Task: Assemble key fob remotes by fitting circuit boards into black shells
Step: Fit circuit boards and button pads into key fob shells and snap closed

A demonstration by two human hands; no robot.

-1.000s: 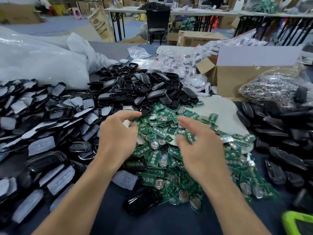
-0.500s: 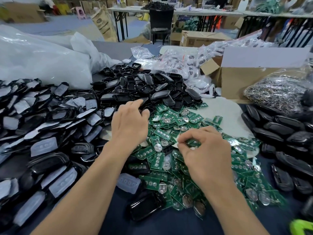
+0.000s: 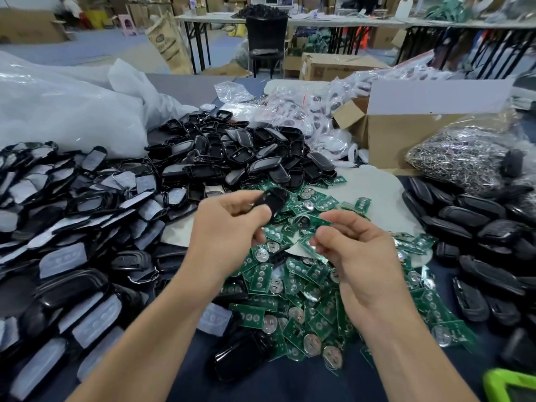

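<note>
The left hand [image 3: 229, 227], previously down on the heap, now grips a black oval plastic shell [image 3: 272, 200] raised above the pile of loose green boards [image 3: 290, 288]. The right hand [image 3: 359, 256], also lifted, pinches a green rectangular circuit board [image 3: 313, 220] just beside the shell.

The left hand [image 3: 229, 227] has come up from the heap of shells [image 3: 237, 158] and grips one black shell [image 3: 274, 200]. The right hand [image 3: 356, 250] has lifted a circuit board [image 3: 311, 221] off the pile [image 3: 290, 288], pinched just beside that shell
</note>
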